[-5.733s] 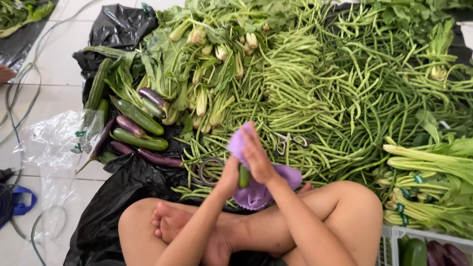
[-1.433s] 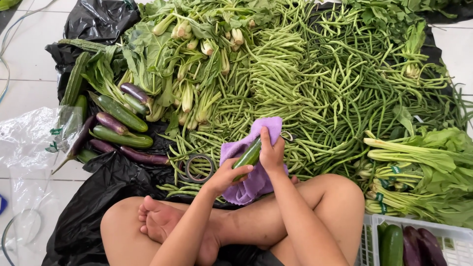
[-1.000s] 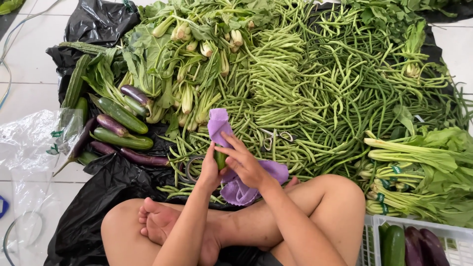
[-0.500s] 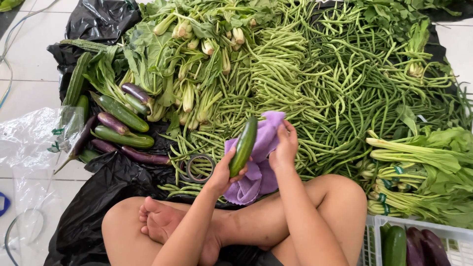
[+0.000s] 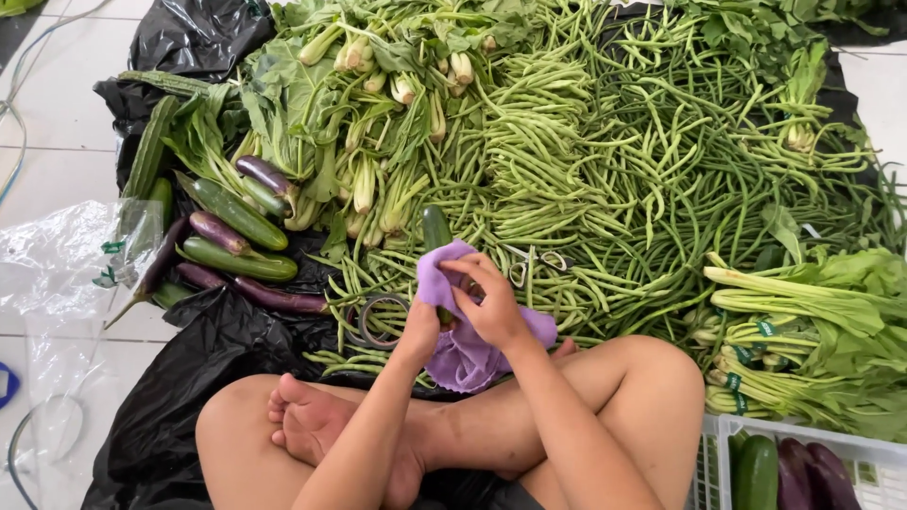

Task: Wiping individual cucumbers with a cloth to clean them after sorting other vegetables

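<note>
White tiled floor [image 5: 57, 142], daylight, soft shadows. Black plastic sheet [image 5: 189, 38] spread over it, heaped with green vegetables. Clear plastic bag [image 5: 66, 274] at left, thin cable [image 5: 19, 85] near top-left corner. White crate [image 5: 850, 449] at bottom right.

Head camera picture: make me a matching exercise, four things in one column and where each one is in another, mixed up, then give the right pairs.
Things:
1. purple cloth
2. white crate
3. clear plastic bag
4. long beans

Places:
A. bottom right corner
B. on the tiles at the left
C. in the hands, wrapped round a cucumber
D. spread across the middle and upper right

Pairs: 1-C, 2-A, 3-B, 4-D
</note>
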